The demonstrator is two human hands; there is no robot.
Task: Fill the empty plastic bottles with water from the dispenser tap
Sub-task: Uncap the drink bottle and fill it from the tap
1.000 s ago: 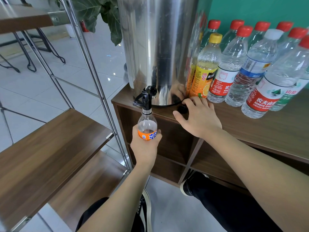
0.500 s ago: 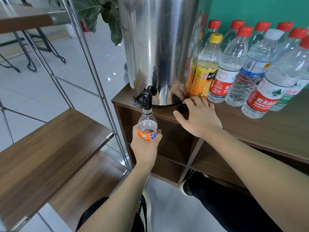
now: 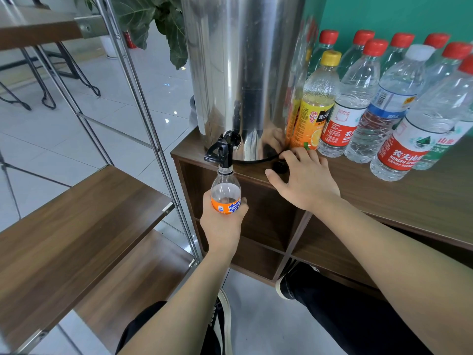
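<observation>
Head view, going left to right: the left hand (image 3: 223, 228) is wrapped round the lower body of a small clear plastic bottle with an orange label (image 3: 225, 193), fingers and thumb curled over the label. The bottle stands upright with its open neck right under the black plastic tap (image 3: 222, 152) of the tall stainless-steel water dispenser (image 3: 245, 73). Only the neck, shoulder and upper label show above the fist; the base is hidden in the palm. Whether water is running I cannot tell, and the level inside is unclear.

What could go wrong is mostly at the neck. It is narrow, so if the left hand drifts sideways or tilts the bottle, water would likely miss the mouth and run down onto the floor and shoes below. Since the hand covers the lower body, the rising level is hard to watch until it reaches the shoulder, and overfilling seems a real risk.

Further right, the right hand (image 3: 305, 179) rests on the brown wooden cabinet top (image 3: 409, 201) with relaxed, slightly spread fingers, holding nothing; a small black cap (image 3: 279, 167) lies just beside its fingertips. It is not on the tap lever, so shutting off quickly could be slow. At far right stands a cluster of capped plastic bottles (image 3: 378, 98).
</observation>
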